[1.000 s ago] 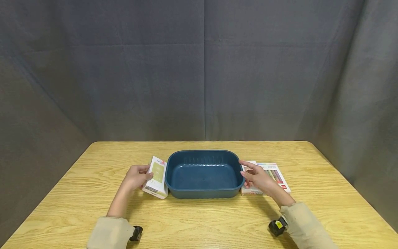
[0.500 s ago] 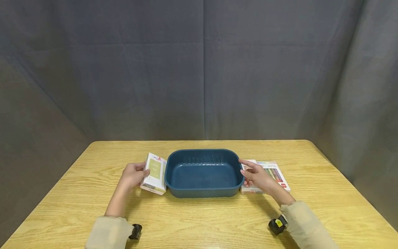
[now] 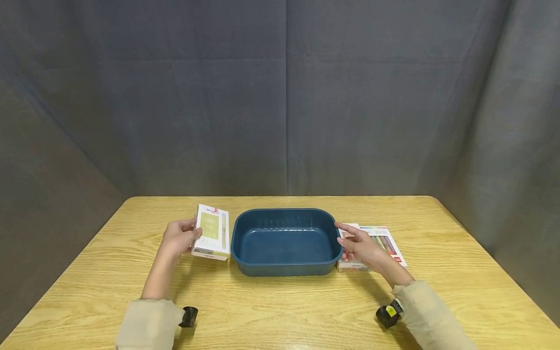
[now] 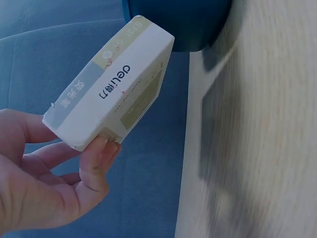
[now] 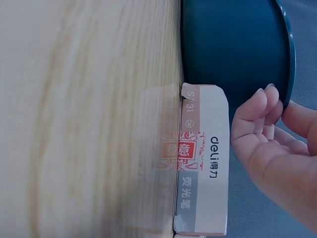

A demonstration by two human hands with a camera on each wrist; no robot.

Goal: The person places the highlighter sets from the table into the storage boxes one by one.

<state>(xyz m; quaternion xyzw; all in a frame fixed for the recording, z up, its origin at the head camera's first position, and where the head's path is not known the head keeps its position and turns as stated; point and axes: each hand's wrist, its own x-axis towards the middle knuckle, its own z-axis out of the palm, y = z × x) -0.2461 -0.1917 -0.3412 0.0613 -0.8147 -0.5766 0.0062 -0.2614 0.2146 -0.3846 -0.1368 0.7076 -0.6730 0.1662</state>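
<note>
My left hand (image 3: 177, 238) holds a white and pale green box of highlighters (image 3: 211, 229) by its left side, thumb on the front face. The box is tilted above the table, left of a dark blue plastic basin (image 3: 286, 270) and apart from it. Its printed end (image 4: 114, 82) faces the left wrist camera. My right hand (image 3: 365, 249) grips the basin's right rim; in the right wrist view, curled fingers (image 5: 255, 116) lie against the outer wall. Part of this grip is hidden behind the rim. The basin stands upright with nothing visible inside.
Beneath my right hand, a white and pink highlighter box (image 5: 213, 193) lies against the basin's right side. Beside it is a white box with coloured pens showing (image 3: 387, 244). The wooden table (image 3: 280, 311) ends at a grey curtain (image 3: 280, 121).
My left hand has lifted the highlighter box and drawn it left and slightly away from me, opening a gap to the basin. The right hand stays at the rim.
</note>
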